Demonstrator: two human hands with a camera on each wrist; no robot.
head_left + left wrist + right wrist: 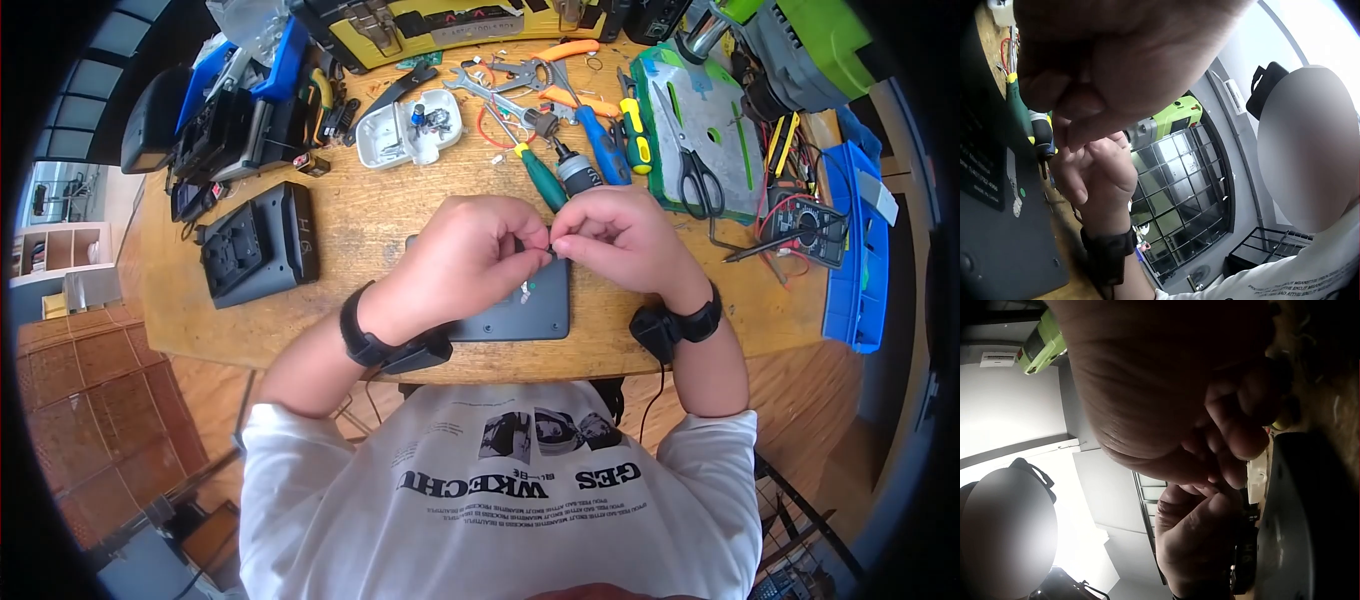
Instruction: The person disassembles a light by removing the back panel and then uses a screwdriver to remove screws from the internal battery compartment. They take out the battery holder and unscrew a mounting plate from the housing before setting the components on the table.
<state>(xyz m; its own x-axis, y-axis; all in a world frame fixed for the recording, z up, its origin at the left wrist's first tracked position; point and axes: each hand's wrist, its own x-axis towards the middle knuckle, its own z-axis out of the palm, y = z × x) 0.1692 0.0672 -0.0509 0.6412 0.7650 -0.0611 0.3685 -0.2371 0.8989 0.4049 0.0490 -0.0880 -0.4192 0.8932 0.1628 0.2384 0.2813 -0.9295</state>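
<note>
In the head view the left hand [465,250] and right hand [620,238] meet fingertip to fingertip above a dark flat device [530,315]. Thumb and forefinger of each hand pinch at a tiny dark thing [553,251] between them, too small to identify. The left wrist view shows the left hand [1116,62] close up, the right hand [1100,169] beyond it, and the device [997,231] with a torn silvery patch and a green dot. Curled fingers of the right hand [1166,387] touch those of the left hand [1200,540] in the right wrist view.
A black case [262,245] lies at the left, a white tray of small parts [385,140] behind. Screwdrivers, wrenches and orange-handled pliers [585,100] spread beyond the hands. Scissors [700,180], a multimeter [810,230] and a blue bin [860,260] are at the right.
</note>
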